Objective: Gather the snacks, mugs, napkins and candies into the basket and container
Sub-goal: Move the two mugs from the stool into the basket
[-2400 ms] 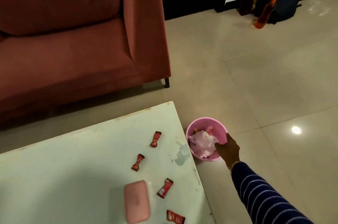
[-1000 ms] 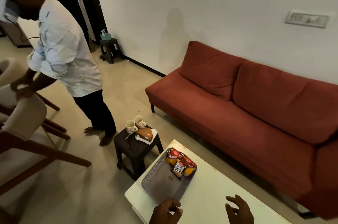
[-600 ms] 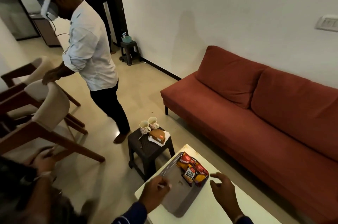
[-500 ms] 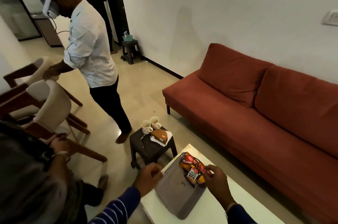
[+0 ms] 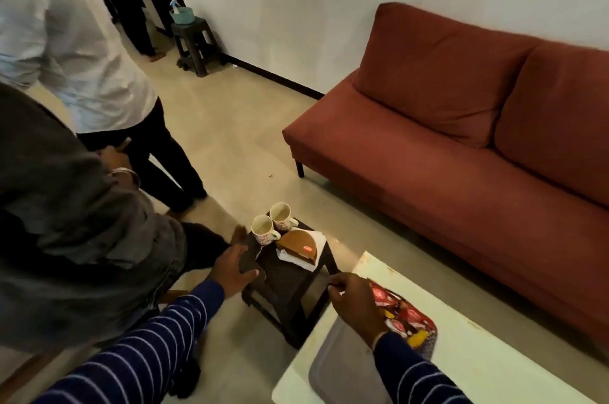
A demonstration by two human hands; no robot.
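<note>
1. My left hand (image 5: 232,268) hangs spread and empty beside the dark stool (image 5: 290,275) carrying two mugs (image 5: 272,227) and napkins (image 5: 298,255).
2. My right hand (image 5: 354,299) curls at the basket (image 5: 336,367) rim on the tabletop (image 5: 494,367); I cannot tell whether it grips.
3. Snacks (image 5: 403,318) lie inside the basket.

Rust-red sofa (image 5: 461,153), dark brown stool (image 5: 290,275), navy white-striped sleeves (image 5: 158,341).

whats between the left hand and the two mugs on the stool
In the head view, only the bare dark top of the stool lies between the open left hand and the two mugs. The wrapped brown snack on napkins sits off to the right.
</note>
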